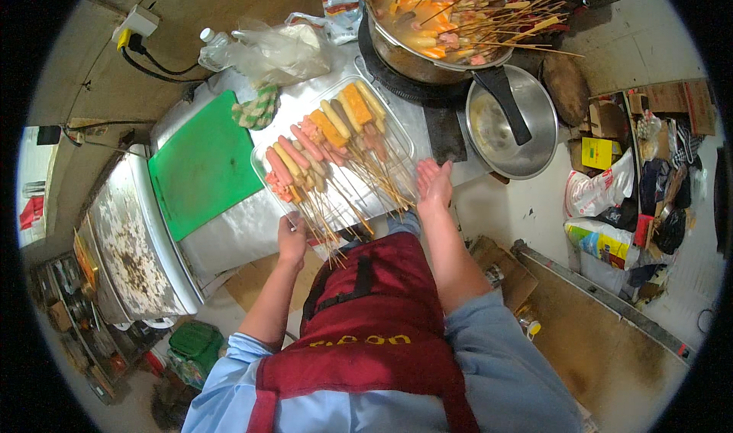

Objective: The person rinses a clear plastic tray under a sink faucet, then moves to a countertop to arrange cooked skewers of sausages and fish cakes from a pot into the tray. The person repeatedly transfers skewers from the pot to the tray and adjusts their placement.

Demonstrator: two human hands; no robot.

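A clear shallow tray (413,146) lies aslant on the metal worktop, loaded with skewered food. Pink sausages (279,165), pale yellow sticks (335,118) and orange blocks (355,103) sit side by side, their bamboo sticks (343,204) pointing towards me over the near edge. At the tray's near left corner, my left hand (292,239) has its fingers curled around the rim. Beyond the tray's right end, my right hand (434,184) is palm up with its fingers stretched out, holding nothing; whether it touches the rim is unclear.
Behind the tray's right end, a pot (395,52) full of skewers in broth stands on a dark burner (378,78). A steel bowl (541,146) sits under its black handle (504,106). To the left are a green cutting board (200,164), a checked cloth (257,107) and a plastic bag (286,55).
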